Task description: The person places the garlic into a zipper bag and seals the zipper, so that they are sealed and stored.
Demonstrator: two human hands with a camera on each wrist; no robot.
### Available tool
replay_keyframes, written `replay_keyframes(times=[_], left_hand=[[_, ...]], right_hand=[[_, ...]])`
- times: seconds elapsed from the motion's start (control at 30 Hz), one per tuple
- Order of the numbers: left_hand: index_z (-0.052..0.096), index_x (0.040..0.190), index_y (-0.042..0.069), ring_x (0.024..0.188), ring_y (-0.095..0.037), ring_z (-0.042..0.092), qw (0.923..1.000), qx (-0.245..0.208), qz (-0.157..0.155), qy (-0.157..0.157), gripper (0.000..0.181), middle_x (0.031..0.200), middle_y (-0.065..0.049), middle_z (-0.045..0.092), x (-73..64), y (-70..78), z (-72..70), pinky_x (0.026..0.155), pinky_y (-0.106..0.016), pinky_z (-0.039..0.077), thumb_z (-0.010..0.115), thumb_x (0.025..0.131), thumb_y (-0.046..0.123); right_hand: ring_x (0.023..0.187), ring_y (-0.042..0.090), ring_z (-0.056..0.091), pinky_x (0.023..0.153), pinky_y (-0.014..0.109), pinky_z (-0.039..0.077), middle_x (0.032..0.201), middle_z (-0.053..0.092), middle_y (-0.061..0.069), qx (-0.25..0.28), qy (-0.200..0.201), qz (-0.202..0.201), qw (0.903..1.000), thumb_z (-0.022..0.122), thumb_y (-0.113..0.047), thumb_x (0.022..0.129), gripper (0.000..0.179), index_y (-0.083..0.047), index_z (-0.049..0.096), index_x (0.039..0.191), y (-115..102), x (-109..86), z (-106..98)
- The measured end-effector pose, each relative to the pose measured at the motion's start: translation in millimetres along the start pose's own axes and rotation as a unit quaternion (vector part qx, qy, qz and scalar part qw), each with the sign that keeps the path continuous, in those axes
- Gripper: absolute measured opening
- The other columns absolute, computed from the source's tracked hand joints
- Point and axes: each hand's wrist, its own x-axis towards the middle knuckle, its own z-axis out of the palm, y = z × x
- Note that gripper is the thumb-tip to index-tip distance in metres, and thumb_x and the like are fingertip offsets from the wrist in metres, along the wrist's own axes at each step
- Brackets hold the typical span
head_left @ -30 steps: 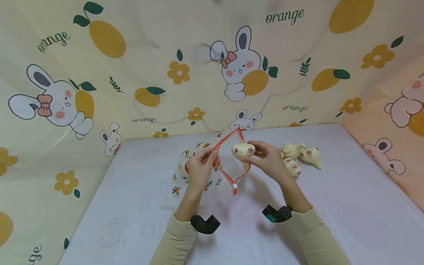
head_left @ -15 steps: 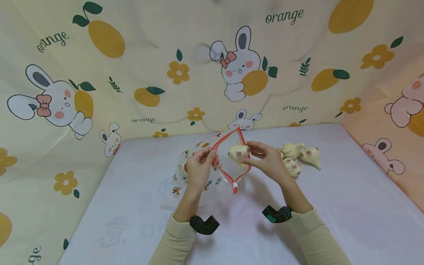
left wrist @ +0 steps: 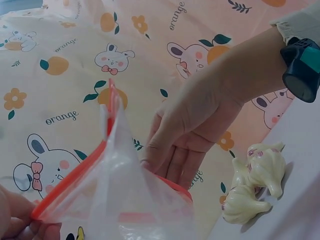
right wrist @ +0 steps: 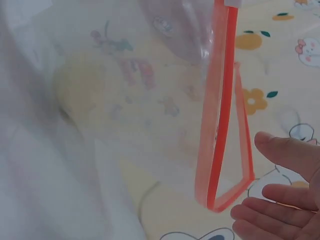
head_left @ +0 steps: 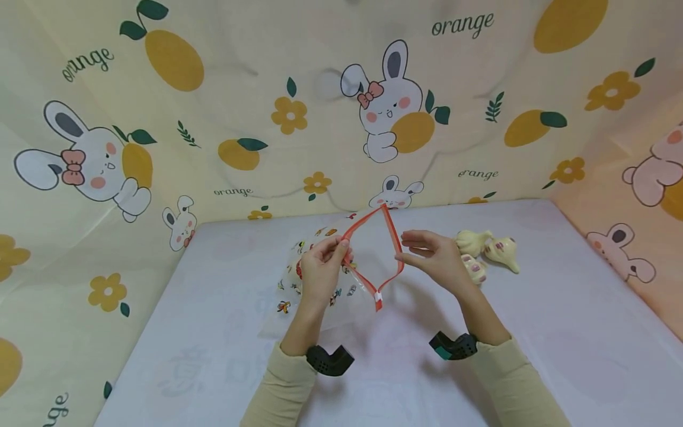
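My left hand [head_left: 322, 267] pinches one side of the red-orange zip edge of a clear printed plastic bag [head_left: 315, 290]. The bag's mouth is spread into a diamond, with a white slider [head_left: 378, 296] at its near corner. Fingers apart, my right hand [head_left: 434, 258] is at the opposite side of the mouth and holds nothing. In the right wrist view its thumb [right wrist: 282, 150] and fingers stay close to the rim [right wrist: 218, 125]. A pale, rounded garlic bulb [right wrist: 80, 90] shows blurred through the plastic.
To the right of the right hand lie several cream garlic bulbs [head_left: 501, 251] with purple patches, grouped on the white tabletop [head_left: 560, 344]. A fabric backdrop [head_left: 315, 71] printed with rabbits and oranges rises behind and at both sides.
The garlic bulb in my right hand went left into the bag's mouth and has been let go. That hand now has nothing in it and has drawn slightly right. The left hand keeps its hold.
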Motion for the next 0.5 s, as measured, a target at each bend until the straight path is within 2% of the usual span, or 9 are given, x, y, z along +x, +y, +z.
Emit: replay_keyframes(times=[0.2, 0.5], left_hand=[[0.069, 0.101, -0.006, 0.066, 0.001, 0.061, 1.0, 0.003, -0.006, 0.002, 0.018, 0.084, -0.021, 0.068, 0.4, 0.6, 0.7, 0.065, -0.01, 0.052, 0.064, 0.092, 0.009], [0.069, 0.102, -0.005, 0.067, 0.0, 0.062, 0.9999, 0.005, -0.014, 0.0, 0.018, 0.086, -0.022, 0.069, -0.4, 0.5, 1.3, 0.066, -0.011, 0.053, 0.064, 0.092, 0.01]], right_hand=[[0.113, 0.035, 0.065, 0.095, 0.038, 0.053, 0.124, 0.065, 0.023, -0.008, -0.001, -0.003, 1.0, 0.075, -0.02, 0.084, 0.051, 0.002, 0.058, 0.127, 2.3, -3.1, -8.2], [0.113, 0.038, 0.064, 0.091, 0.034, 0.056, 0.126, 0.063, 0.024, -0.038, -0.001, 0.004, 0.9993, 0.073, -0.024, 0.086, 0.05, 0.001, 0.057, 0.128, 9.2, -7.7, -20.4]])
